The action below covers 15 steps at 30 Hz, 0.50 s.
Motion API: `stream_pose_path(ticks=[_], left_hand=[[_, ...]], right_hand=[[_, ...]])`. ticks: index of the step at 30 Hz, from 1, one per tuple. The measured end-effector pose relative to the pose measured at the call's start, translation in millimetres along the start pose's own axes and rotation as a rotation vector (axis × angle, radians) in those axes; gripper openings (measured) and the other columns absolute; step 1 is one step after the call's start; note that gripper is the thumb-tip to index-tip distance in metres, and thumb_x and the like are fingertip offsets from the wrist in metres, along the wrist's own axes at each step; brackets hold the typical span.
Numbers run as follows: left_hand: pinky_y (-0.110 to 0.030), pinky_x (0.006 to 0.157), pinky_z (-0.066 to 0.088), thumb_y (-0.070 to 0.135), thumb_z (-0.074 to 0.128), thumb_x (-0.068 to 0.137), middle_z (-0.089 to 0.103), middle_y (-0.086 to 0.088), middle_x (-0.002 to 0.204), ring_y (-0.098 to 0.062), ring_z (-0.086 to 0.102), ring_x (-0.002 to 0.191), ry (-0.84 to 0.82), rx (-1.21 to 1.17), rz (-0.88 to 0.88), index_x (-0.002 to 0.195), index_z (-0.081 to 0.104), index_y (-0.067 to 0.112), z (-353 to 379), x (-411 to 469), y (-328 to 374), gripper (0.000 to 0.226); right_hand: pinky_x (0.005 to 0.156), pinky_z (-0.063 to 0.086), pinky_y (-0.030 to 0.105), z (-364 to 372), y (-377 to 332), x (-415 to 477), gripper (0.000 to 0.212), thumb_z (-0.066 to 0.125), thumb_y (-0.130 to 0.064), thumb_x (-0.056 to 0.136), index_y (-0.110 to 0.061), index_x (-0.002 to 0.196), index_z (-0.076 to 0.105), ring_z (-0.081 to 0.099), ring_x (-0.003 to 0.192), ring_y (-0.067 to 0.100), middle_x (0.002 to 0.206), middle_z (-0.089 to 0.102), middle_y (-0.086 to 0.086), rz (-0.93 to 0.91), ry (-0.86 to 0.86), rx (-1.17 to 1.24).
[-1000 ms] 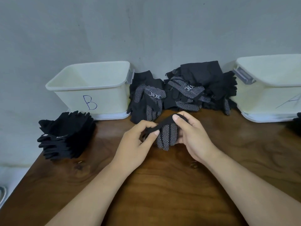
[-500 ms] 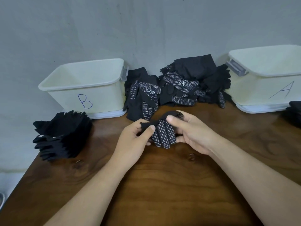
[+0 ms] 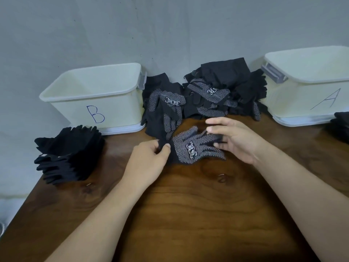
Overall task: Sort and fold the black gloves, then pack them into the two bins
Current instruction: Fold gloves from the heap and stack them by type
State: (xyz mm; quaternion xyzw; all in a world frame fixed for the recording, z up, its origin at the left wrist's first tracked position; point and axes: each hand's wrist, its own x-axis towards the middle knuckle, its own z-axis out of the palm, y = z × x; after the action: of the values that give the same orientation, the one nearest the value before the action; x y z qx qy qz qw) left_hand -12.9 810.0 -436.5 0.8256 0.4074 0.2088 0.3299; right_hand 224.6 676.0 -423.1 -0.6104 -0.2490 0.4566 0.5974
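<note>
Unbunched now, dotted glove (image 3: 192, 148) lies spread on the tabletop (image 3: 188, 205) at frame centre; left hand (image 3: 149, 159) pinches its cuff, open right hand (image 3: 236, 140) touches its splayed fingers, which risk a crooked fold.

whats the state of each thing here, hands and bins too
left hand, pinches cuff of dotted glove
right hand, at the glove's fingers, grip blurred
dotted glove, spread out, dots up
bin B, lidless, no gloves seen inside
bin A, lidless, inside hidden
loose pile, unsorted heap between bins
stack, piled beside bin B
</note>
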Motion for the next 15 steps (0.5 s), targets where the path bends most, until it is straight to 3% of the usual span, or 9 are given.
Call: stream_pose_path(ticks=[3,6,8,12,15], left_hand=[[-0.035,0.070,0.048,0.044,0.066,0.095,0.062,0.015,0.084,-0.011,0.060,0.081,-0.013,0.238,0.060,0.097,0.057,0.032,5.3,-3.1,-0.6,0.015],[-0.035,0.085,0.047,0.031,0.073,0.089,0.053,0.014,0.114,-0.013,0.052,0.105,0.049,0.248,0.222,0.123,0.055,0.034,11.1,-4.5,-2.6,0.039],[-0.034,0.099,0.044,0.023,0.072,0.086,0.054,0.011,0.126,-0.017,0.048,0.118,0.053,0.288,0.368,0.122,0.061,0.032,12.3,-3.9,-4.1,0.039],[-0.037,0.118,0.028,0.038,0.056,0.091,0.060,0.022,0.117,-0.007,0.052,0.114,-0.067,0.346,0.408,0.107,0.068,0.039,14.4,-6.2,-4.9,0.020],[-0.030,0.112,0.026,0.053,0.053,0.092,0.063,0.021,0.099,-0.002,0.054,0.098,-0.106,0.340,0.450,0.098,0.074,0.043,12.7,-6.6,-3.3,0.024]], right_hand=[[0.085,0.057,0.034,-6.3,1.6,4.0,0.032,0.080,-0.017,0.093,-0.028,0.122,0.074,0.072,0.094,0.014,0.102,0.079,0.000,-0.076,0.108,-0.177],[0.072,0.053,0.027,-8.0,8.0,7.1,0.026,0.081,-0.018,0.092,-0.029,0.114,0.074,0.075,0.087,0.012,0.100,0.079,-0.004,-0.167,0.196,-0.365],[0.069,0.054,0.021,-7.0,12.5,8.6,0.021,0.081,-0.014,0.092,-0.027,0.108,0.077,0.076,0.088,0.013,0.097,0.079,-0.003,-0.246,0.221,-0.414],[0.091,0.054,0.020,-8.3,16.8,11.6,0.018,0.079,-0.017,0.093,-0.033,0.102,0.078,0.071,0.099,0.002,0.101,0.077,-0.016,-0.424,0.309,-0.643],[0.095,0.049,0.018,-7.9,15.9,8.4,0.019,0.076,-0.017,0.095,-0.034,0.103,0.078,0.068,0.104,-0.001,0.106,0.076,-0.021,-0.487,0.299,-0.706]])
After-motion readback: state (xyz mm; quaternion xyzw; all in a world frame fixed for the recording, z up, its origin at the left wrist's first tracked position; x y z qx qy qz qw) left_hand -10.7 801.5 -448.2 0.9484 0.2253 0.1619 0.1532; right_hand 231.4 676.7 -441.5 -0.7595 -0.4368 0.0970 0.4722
